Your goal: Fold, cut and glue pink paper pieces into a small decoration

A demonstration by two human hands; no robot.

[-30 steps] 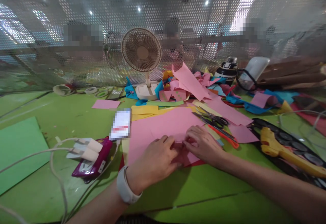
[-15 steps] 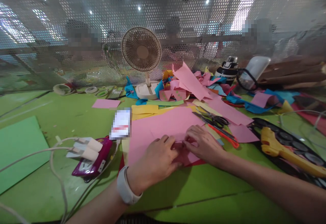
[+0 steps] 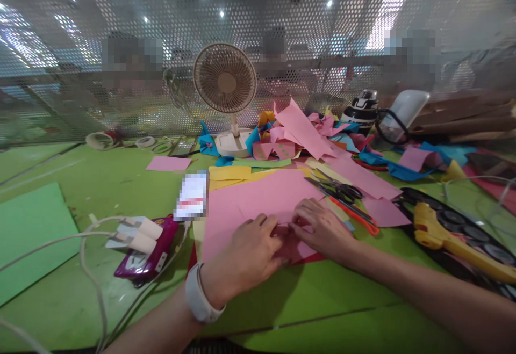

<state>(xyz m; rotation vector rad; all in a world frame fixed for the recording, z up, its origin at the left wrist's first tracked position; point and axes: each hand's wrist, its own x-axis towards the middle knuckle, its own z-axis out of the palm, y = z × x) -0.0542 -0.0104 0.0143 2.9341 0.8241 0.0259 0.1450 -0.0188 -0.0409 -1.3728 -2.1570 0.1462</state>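
Note:
Both my hands rest on a small dark red paper piece (image 3: 291, 242) that lies on a large pink sheet (image 3: 258, 198) on the green table (image 3: 121, 182). My left hand (image 3: 245, 254) presses down on its left side with curled fingers; a white watch sits on that wrist. My right hand (image 3: 322, 230) pinches the red paper's upper right edge with its fingertips together. Most of the red piece is hidden under my fingers.
Scissors (image 3: 338, 188) and an orange-handled cutter (image 3: 357, 215) lie right of my hands. A yellow glue gun (image 3: 443, 236) rests on a dark tray. A small fan (image 3: 226, 91), paper scraps, a bottle (image 3: 360, 108), a purple phone (image 3: 147, 249) with cables and a green sheet (image 3: 28, 230) surround.

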